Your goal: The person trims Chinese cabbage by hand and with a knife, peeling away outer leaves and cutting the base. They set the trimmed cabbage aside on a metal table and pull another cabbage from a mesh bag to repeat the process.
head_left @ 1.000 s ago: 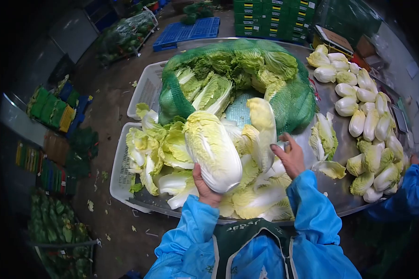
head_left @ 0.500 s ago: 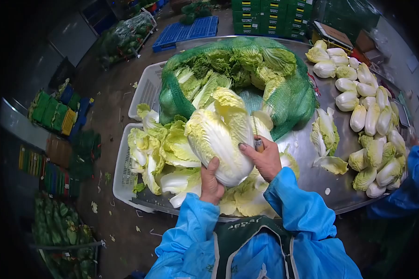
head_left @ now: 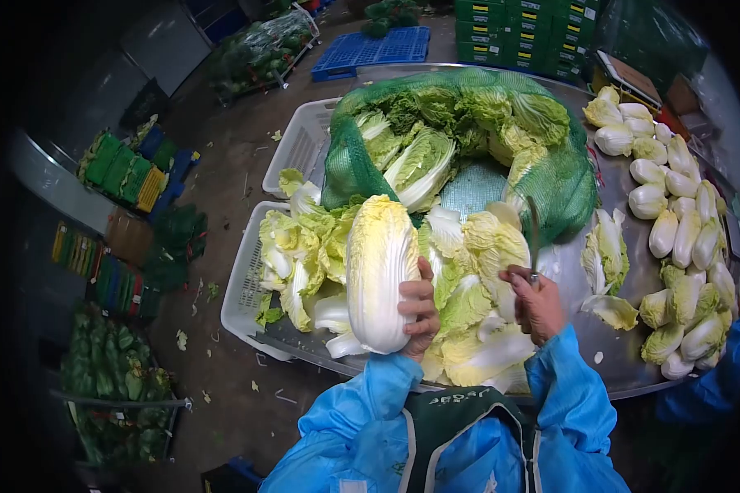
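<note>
A trimmed Chinese cabbage (head_left: 380, 275), pale yellow at the top and white at the base, stands upright in my left hand (head_left: 420, 314). My left fingers wrap around its right side. My right hand (head_left: 539, 308) is closed around a knife (head_left: 534, 238), its narrow, slightly curved blade pointing up and away. A loose yellow-green leaf (head_left: 499, 246) is beside the right fingertips and overlaps the pile behind it. Stripped cabbage leaves (head_left: 468, 316) lie on the table below and between both hands. Behind them, a green mesh bag (head_left: 571, 197) lies open with untrimmed cabbages (head_left: 423, 164) inside.
White crates (head_left: 246, 271) line the table's left edge, with leaves in the nearer one. Trimmed cabbages (head_left: 686, 234) are piled along the right of the metal table (head_left: 563, 329). A blue sleeve (head_left: 719, 353) of another person shows at far right. Green boxes (head_left: 526, 37) are stacked beyond.
Outer leaves have come off the cabbage, which now looks smoother and slimmer. My left hand has turned it upright, and my right hand has moved away to the right with the knife. The view has shifted left.
</note>
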Tool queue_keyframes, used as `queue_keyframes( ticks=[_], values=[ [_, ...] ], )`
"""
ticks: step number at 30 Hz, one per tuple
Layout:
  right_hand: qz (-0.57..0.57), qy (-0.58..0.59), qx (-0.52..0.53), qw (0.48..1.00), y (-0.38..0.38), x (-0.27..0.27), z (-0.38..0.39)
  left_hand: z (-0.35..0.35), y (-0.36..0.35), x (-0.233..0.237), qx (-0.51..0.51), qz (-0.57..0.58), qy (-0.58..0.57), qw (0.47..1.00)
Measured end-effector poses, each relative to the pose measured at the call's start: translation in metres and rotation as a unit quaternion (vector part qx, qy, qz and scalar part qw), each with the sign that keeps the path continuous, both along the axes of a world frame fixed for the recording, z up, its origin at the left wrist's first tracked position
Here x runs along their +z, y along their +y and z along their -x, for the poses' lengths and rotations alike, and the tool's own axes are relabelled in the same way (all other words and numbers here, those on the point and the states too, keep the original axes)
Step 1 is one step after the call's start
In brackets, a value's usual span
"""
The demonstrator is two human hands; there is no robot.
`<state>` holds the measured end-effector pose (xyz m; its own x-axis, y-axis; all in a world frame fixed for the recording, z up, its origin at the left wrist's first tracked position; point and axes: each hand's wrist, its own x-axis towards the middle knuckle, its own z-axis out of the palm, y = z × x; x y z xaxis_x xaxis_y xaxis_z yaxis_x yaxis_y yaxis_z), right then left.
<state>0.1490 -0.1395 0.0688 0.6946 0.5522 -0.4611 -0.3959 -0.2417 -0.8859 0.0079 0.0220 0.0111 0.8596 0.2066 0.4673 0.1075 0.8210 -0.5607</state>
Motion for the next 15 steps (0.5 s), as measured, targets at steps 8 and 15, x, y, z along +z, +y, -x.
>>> queue_keyframes(
  ticks=[8, 15],
  values=[
    [-0.032, 0.012, 0.124, 0.992, 0.049, 0.039, 0.008, 0.009, 0.002, -0.02, 0.083, -0.428, 0.378, 0.817],
    [-0.064, -0.114, 0.115, 0.985, 0.049, 0.004, 0.019, 0.015, -0.012, 0.003, 0.12, -0.474, 0.472, 0.734]
  ],
)
